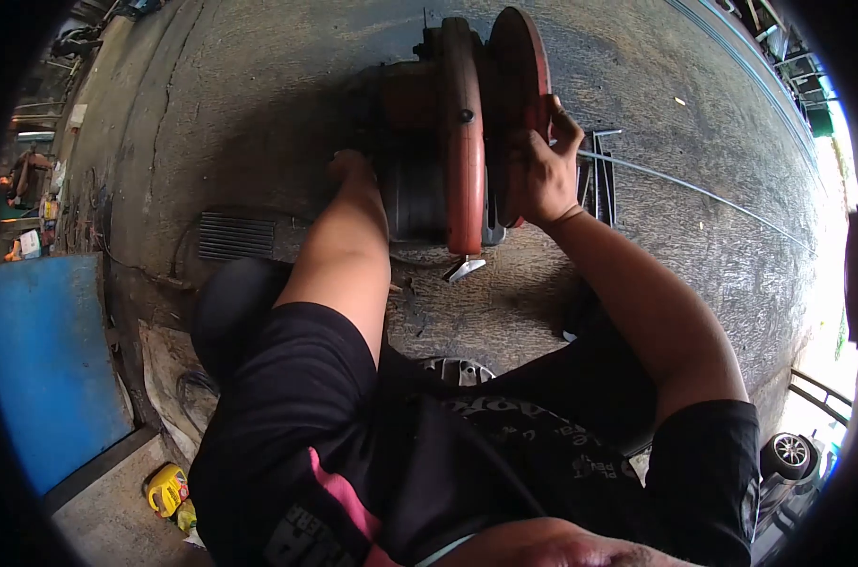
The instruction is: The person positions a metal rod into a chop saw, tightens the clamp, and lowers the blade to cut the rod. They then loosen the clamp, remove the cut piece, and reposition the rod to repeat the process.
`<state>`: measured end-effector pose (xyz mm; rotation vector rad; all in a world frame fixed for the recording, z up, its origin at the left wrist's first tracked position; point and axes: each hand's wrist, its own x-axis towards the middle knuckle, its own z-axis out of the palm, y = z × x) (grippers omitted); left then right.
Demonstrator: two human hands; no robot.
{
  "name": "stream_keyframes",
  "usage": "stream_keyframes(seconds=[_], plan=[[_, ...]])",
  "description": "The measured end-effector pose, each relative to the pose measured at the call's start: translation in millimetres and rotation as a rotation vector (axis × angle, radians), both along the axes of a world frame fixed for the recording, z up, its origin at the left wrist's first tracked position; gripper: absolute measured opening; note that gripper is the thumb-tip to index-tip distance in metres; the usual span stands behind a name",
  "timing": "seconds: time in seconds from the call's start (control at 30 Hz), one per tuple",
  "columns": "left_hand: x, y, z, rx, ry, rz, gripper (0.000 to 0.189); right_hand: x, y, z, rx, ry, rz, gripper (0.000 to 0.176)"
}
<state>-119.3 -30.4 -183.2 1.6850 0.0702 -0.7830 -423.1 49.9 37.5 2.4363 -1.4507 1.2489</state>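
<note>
Saw [419, 194] looks heavy, rigid, best lifted by its handle [465, 180]; right hand [547, 180] curls against the disc [521, 57], left hand [351, 165] shadowed, both grips unclear.

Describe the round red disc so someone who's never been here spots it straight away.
Find the big machine on the ground before the person. On its right side, at the right hand, the round red disc stands on edge. Its broad, rounded face sets it apart from the long, narrow red bar beside it, which ends in a small silver piece.
</note>
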Motion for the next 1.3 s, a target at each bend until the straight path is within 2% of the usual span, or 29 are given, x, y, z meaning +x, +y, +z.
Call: stream_keyframes(seconds=[0.27,0.43,0.57,0.6,0.67,0.73,0.83,0.97,1.03,1.07,1.13,1.2,1.3], plan=[[50.6,18.2,29.5,-0.048,0.081,0.104,0.038,4.5,0.8,5.4,-0.003,-0.08,-0.037,0.023],[40.4,43.1,88.5,-0.163,0.046,0.207,0.039,5.3,5.5,11.2,-0.013,-0.019,-0.066,0.024],[39.5,66.4,121.0,-0.047,0.005,0.069,0.035,5.7,11.0,25.9,0.004,-0.038,-0.053,0.027],[38.5,68.7,127.0,-0.053,0.05,0.072,0.036,6.8,10.6,34.1,-0.011,-0.035,-0.047,0.027],[34.6,76.1,135.0,-0.066,0.104,0.079,0.037,7.4,10.5,48.7,0.116,-0.163,-0.074,0.024],[28.3,87.0,154.7,-0.126,0.111,0.056,0.039,7.6,7.8,72.8,0.099,-0.125,-0.088,0.021],[30.5,87.1,165.4,-0.113,0.168,0.066,0.042,4.0,3.2,106.7,0.105,-0.234,-0.073,0.016],[29.9,80.2,181.8,-0.104,0.057,0.048,0.042,11.8,26.6,147.5,0.235,-0.339,-0.056,0.02],[34.0,78.7,187.0,-0.048,-0.146,0.002,0.042,12.5,28.6,150.8,0.384,-0.217,0.042,0.023],[35.6,77.6,189.2,-0.049,-0.149,0.008,0.042,14.1,30.8,152.5,0.383,-0.218,0.049,0.023],[40.1,81.6,196.0,-0.037,-0.09,-0.03,0.039,20.4,38.0,155.2,0.465,-0.02,0.198,0.025],[37.1,85.4,201.2,-0.053,-0.121,-0.021,0.04,27.9,42.5,150.0,0.451,-0.006,0.257,0.024],[24.5,84.5,207.3,-0.113,-0.156,0.033,0.04,39.0,43.5,130.8,0.667,0.078,0.291,0.028]])
